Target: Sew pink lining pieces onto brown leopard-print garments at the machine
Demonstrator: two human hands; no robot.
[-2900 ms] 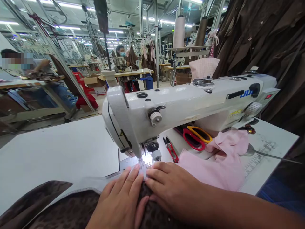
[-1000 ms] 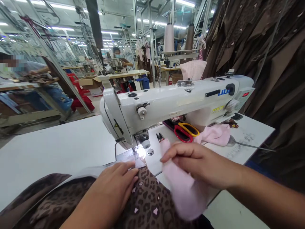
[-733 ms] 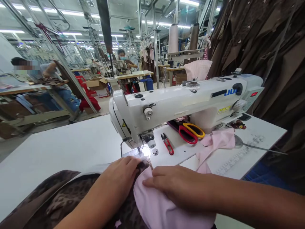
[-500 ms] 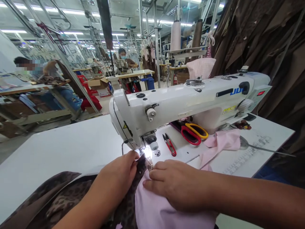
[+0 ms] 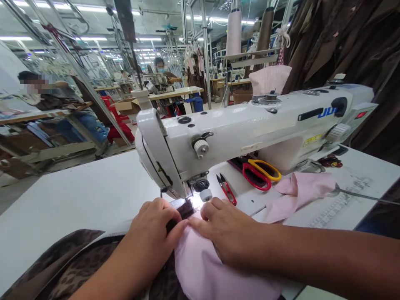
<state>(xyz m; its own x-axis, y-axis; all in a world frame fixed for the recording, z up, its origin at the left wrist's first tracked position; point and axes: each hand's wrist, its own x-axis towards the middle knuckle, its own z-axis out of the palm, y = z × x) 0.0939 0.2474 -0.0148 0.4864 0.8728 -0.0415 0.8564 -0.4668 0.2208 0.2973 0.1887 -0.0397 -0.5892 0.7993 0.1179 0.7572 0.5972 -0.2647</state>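
Note:
In the head view, a white sewing machine [image 5: 231, 131] stands over the work, its lamp lighting the needle area. Just in front of the needle, my left hand [image 5: 156, 223] is closed on dark brown leopard-print fabric [image 5: 90, 264], whose folded edge sticks out past the fingers. My right hand [image 5: 226, 229] grips pink fabric [image 5: 196, 266] beside it, with fingers curled at the cloth's upper edge. The two thumbs nearly meet where the pink and dark cloth come together. The fingers hide most of the seam and the presser foot.
Red thread snips [image 5: 226, 189] and scissors with red and yellow handles [image 5: 258, 174] lie under the machine arm. A pink cloth strip [image 5: 301, 191] rests on the right of the white table [image 5: 93, 191]. Dark garments [image 5: 331, 54] hang at right. Co-workers sit at tables behind.
My hands have come closer together, and my left fingers have shifted on the dark fabric. More pink cloth lies up near the needle. The camera view has shifted slightly.

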